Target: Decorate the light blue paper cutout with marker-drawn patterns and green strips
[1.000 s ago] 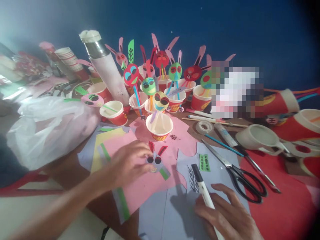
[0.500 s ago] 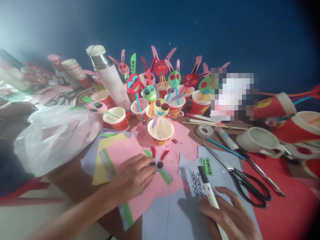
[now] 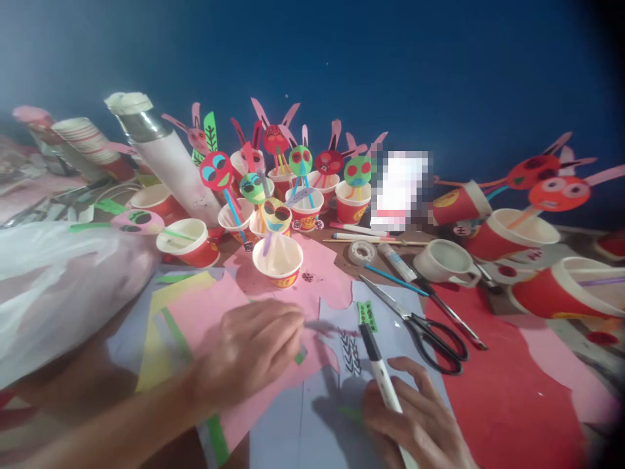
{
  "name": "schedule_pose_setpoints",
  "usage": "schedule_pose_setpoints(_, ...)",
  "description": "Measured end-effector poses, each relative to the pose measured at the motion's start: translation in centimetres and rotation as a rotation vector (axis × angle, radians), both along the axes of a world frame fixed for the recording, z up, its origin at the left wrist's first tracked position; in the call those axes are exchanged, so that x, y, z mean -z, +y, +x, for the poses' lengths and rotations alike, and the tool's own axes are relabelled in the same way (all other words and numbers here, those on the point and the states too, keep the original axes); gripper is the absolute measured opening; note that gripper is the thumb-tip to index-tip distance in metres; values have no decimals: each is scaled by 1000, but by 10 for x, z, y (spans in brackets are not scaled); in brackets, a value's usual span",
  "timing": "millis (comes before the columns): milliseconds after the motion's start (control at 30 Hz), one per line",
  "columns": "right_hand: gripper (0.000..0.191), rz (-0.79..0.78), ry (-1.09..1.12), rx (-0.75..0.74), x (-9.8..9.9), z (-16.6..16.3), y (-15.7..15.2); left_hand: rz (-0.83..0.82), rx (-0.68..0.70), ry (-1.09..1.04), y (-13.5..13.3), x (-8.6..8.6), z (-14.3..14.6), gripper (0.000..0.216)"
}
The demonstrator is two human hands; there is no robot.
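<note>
My left hand is closed on a small paper face cut-out with a green strip; the cut-out is blurred, just above the pink paper. My right hand grips a white marker with a black cap, its tip beside black zigzag marks on a lilac sheet. A green slip with dots lies just beyond the marker tip. An empty paper cup stands behind my left hand.
Several red cups with paper faces on sticks crowd the back. Scissors, a tape roll, a glue tube and a white mug lie to the right. A plastic bag and a flask are on the left.
My left hand has closed over the paper face cut-out and covers most of it. The view has swung right, showing more red cups. My right hand still holds the marker.
</note>
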State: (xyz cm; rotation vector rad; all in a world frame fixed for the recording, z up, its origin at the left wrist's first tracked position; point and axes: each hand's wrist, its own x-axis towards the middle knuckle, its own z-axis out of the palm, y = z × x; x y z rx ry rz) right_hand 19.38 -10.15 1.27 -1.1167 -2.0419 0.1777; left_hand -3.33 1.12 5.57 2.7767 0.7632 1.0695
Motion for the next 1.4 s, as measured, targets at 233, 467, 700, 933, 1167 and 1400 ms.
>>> schedule_pose_setpoints(233, 29, 43, 75, 84, -6, -1, -6, 112, -48, -67, 43, 11, 56, 15)
schedule_pose_setpoints(467, 22, -68, 8, 37, -4, 5, -4, 71, -3, 112, 33, 28, 67, 21)
schedule_pose_setpoints(700, 21, -88, -58, 83, -14, 6, -3, -15, 73, 325, 30, 41, 65, 22)
schedule_pose_setpoints(933, 23, -167, -62, 90, -26, 8, -2, -152, 86, 298, 27, 44, 63, 24)
schedule_pose_setpoints(1167, 25, -204, -38, 42, -21, 13, 1, -342, 67, 125, 20, 13, 17, 15)
schedule_pose_setpoints(1400, 26, -103, 25, -4, 7, 6, 3, -321, 77, 145, 2, 26, -29, 13)
